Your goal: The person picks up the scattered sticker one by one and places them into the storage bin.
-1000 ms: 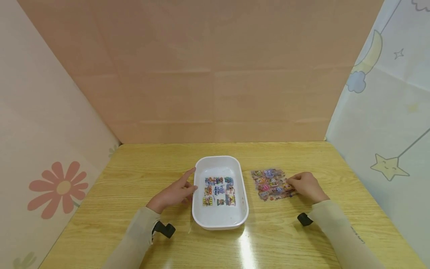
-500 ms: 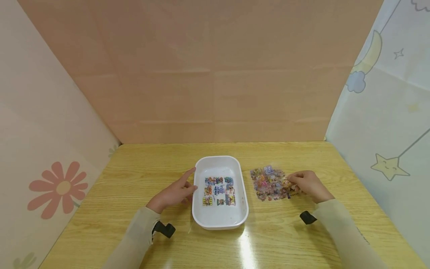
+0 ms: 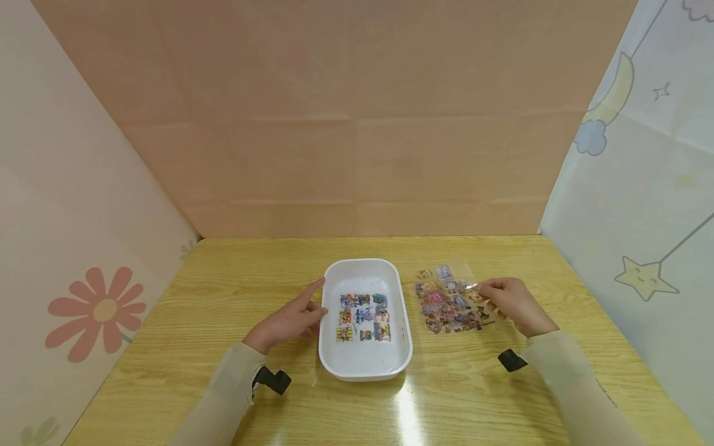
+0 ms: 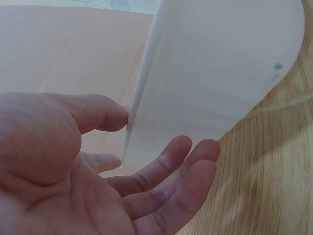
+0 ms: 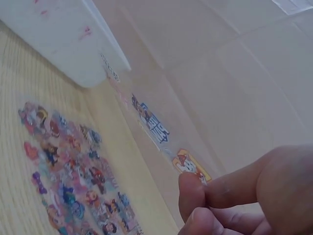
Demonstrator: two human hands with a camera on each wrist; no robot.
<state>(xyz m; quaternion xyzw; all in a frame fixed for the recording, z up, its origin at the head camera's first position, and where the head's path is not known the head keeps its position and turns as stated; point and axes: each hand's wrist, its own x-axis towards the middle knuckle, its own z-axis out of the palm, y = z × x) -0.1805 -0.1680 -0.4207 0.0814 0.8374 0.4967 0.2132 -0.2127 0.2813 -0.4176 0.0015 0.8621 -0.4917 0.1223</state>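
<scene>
My right hand (image 3: 512, 303) pinches the right edge of a clear sticker sheet (image 3: 444, 272) between thumb and fingers. In the right wrist view this sheet (image 5: 155, 131) is raised and tilted, with colourful cartoon stickers along it. Beneath it, a pile of similar sticker sheets (image 5: 73, 176) lies flat on the table. Fingertips of my left hand (image 3: 290, 322) touch the left rim of a white tray (image 3: 365, 367); in the left wrist view its other fingers curve loosely by the outer wall. A sticker sheet (image 3: 364, 316) lies inside the tray.
The wooden table (image 3: 251, 263) meets a plain pinkish-tan panel (image 3: 357, 155) at the back. Printed side panels, with a flower (image 3: 106, 311) at left and a star (image 3: 647, 277) at right, bound the space.
My right hand has lifted the top sticker sheet away from the pile, shifting it slightly up and apart from the sheets below. My left hand and the tray stay put.
</scene>
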